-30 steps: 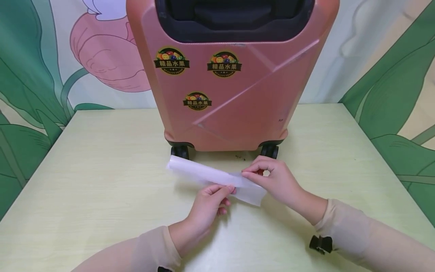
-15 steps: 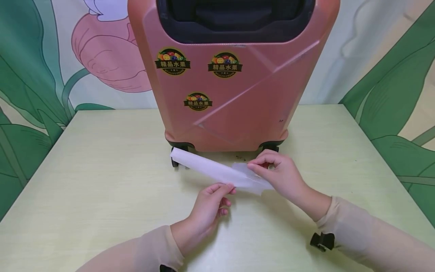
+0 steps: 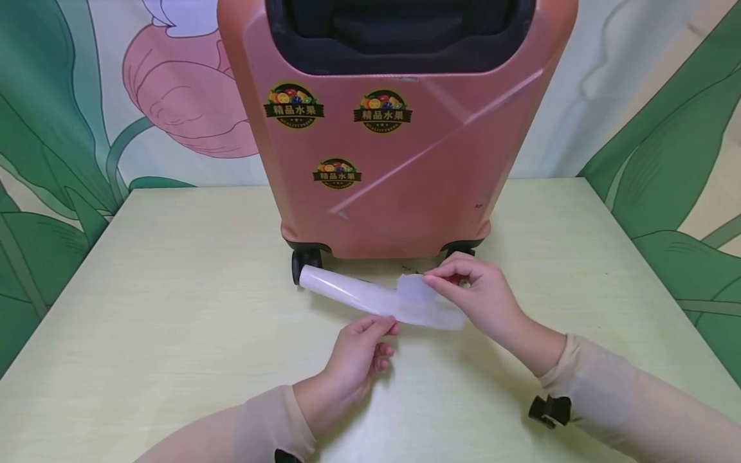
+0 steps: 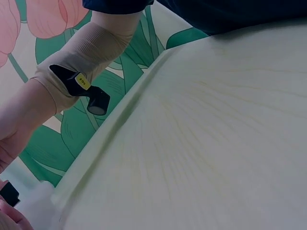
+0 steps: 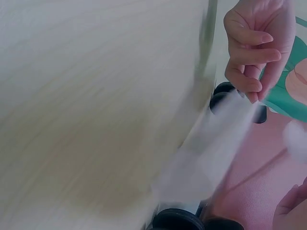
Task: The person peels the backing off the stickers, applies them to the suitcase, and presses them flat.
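Before the case (image 3: pixel 417 193), the sheet (image 3: pixel 367 298) looks light, limp and apt to crease, so best held by its edges: left hand (image 3: pixel 356 352) pinching the near one, right hand (image 3: pixel 485 297) pinching a loose flap.

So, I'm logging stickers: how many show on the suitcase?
3: upper-left sticker, upper-middle sticker, and lower sticker, below and between those two. Unseen sides may hide more.
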`<action>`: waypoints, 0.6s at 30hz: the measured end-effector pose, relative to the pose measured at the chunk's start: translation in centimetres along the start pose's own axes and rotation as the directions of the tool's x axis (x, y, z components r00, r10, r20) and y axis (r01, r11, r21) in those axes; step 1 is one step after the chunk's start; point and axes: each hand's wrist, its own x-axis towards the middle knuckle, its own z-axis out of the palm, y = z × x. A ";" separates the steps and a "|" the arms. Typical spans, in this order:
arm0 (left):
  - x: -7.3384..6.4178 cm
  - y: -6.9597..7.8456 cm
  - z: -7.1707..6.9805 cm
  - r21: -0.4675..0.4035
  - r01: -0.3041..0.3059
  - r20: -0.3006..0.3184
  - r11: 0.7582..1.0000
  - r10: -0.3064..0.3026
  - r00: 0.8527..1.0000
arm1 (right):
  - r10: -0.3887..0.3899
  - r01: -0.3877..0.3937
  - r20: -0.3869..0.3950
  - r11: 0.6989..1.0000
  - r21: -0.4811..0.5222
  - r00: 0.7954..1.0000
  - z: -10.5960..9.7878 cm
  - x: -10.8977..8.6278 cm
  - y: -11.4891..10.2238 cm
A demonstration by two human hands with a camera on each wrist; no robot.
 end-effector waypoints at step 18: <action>-1.0 3.7 0.1 -0.031 0.017 0.150 0.999 -0.012 0.989 | -0.273 0.271 -0.010 0.958 -0.094 0.962 0.1 -0.1 0.0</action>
